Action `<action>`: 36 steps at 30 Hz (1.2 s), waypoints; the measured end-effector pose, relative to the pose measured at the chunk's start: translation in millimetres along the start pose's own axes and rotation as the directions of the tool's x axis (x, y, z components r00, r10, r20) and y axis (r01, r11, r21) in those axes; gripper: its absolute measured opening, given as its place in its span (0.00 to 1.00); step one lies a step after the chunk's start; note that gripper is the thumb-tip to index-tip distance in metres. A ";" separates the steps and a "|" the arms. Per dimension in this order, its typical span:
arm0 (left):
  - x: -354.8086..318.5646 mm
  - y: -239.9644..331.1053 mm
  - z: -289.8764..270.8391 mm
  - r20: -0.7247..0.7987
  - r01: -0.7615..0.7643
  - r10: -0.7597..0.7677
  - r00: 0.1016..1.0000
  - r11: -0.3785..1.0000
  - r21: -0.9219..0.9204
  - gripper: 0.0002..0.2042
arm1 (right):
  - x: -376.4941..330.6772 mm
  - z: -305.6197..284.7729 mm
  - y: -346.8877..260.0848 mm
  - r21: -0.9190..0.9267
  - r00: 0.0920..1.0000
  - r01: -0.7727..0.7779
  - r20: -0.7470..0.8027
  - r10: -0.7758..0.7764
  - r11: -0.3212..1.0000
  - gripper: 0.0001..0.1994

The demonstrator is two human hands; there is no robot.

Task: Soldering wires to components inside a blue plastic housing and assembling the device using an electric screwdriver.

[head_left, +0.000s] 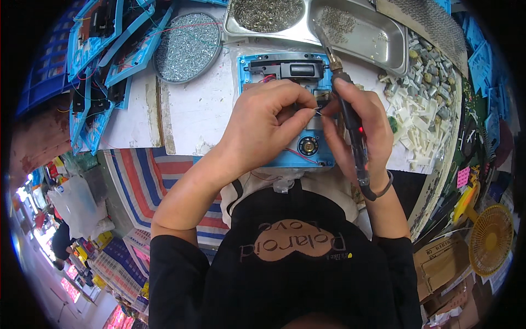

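Note:
A blue plastic housing (285, 156) with a black module at its top and a round speaker near its lower edge lies on the white table (203, 109). My left hand (266, 126) rests over its middle, fingers pinched on a thin wire at the board. My right hand (364, 129) holds a black soldering iron (350, 118) with a red light; its metal tip points up and away from me. The fingertips of both hands meet over the housing's centre, which they largely hide.
A round metal dish of screws (187, 46) sits at the back left, and a two-part steel tray (361, 33) of small metal parts behind the housing. White and grey plastic parts (424, 93) pile at the right. Blue housings with wires (101, 66) stack at the left. A yellow fan (490, 238) stands low right.

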State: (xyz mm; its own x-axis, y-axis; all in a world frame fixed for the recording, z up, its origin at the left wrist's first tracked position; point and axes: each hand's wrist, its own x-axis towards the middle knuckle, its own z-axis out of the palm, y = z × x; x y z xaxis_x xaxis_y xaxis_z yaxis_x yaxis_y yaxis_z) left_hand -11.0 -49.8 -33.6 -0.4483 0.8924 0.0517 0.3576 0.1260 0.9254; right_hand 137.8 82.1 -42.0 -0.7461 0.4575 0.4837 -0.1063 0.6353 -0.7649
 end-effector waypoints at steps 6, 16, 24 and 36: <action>-5.1 -9.1 -6.6 0.158 -0.269 0.242 0.957 0.946 0.179 0.06 | -22.9 -78.0 -4.5 0.191 0.979 -0.194 -0.026 0.202 0.962 0.20; -3.2 -4.1 -9.5 0.295 -0.388 0.300 0.907 0.869 0.307 0.08 | -35.3 -91.4 -3.5 0.241 0.950 -0.213 0.279 0.143 0.947 0.12; -4.8 -4.0 -9.9 0.298 -0.383 0.291 0.909 0.865 0.323 0.09 | -28.4 -81.1 -6.9 0.192 0.940 -0.191 0.319 0.123 0.963 0.12; -3.6 -5.3 -9.3 0.288 -0.400 0.316 0.904 0.863 0.309 0.08 | -22.2 -77.2 -9.2 0.157 0.926 -0.210 0.349 0.144 0.965 0.12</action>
State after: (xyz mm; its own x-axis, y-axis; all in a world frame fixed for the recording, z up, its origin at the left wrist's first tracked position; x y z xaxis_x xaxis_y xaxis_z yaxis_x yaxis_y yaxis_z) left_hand -18.9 -57.7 -35.2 -0.0559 0.9713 0.2310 0.7414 -0.1146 0.6612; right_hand 206.1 114.2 -12.9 -0.9358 0.2977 0.1888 -0.0493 0.4198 -0.9063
